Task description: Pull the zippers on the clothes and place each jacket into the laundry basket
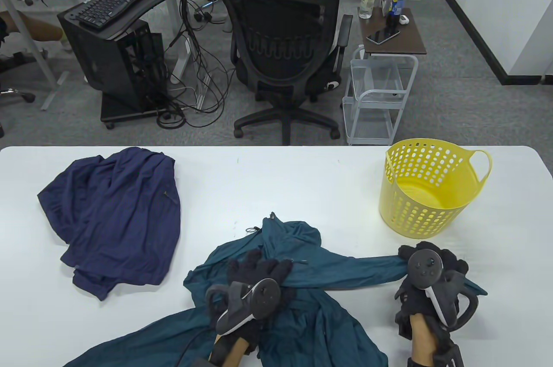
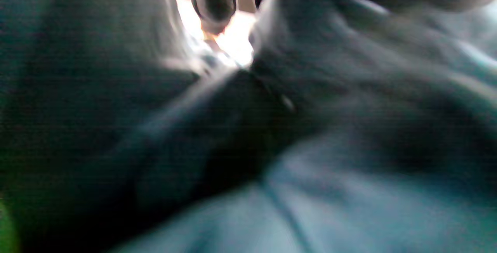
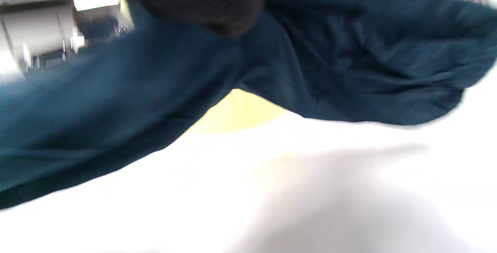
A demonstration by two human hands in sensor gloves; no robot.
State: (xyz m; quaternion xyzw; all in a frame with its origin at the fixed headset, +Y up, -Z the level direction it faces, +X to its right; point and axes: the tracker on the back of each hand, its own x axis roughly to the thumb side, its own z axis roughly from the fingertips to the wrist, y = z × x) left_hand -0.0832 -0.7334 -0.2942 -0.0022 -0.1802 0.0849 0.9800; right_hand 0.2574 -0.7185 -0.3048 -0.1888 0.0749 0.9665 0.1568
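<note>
Table view: my left hand [image 1: 252, 280] flat on teal jacket [image 1: 302, 323], near table edge; right hand [image 1: 427, 274] grips its sleeve [image 1: 358, 272]. Navy jacket [image 1: 116, 215] far left, yellow basket [image 1: 425, 187] right.
Left wrist: blurred teal fabric, grip unclear.
Right wrist: fingers [image 3: 202, 0] on sleeve.

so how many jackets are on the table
2: a navy jacket on the table's left, and a teal jacket at the front under both hands. None in the basket.
</note>
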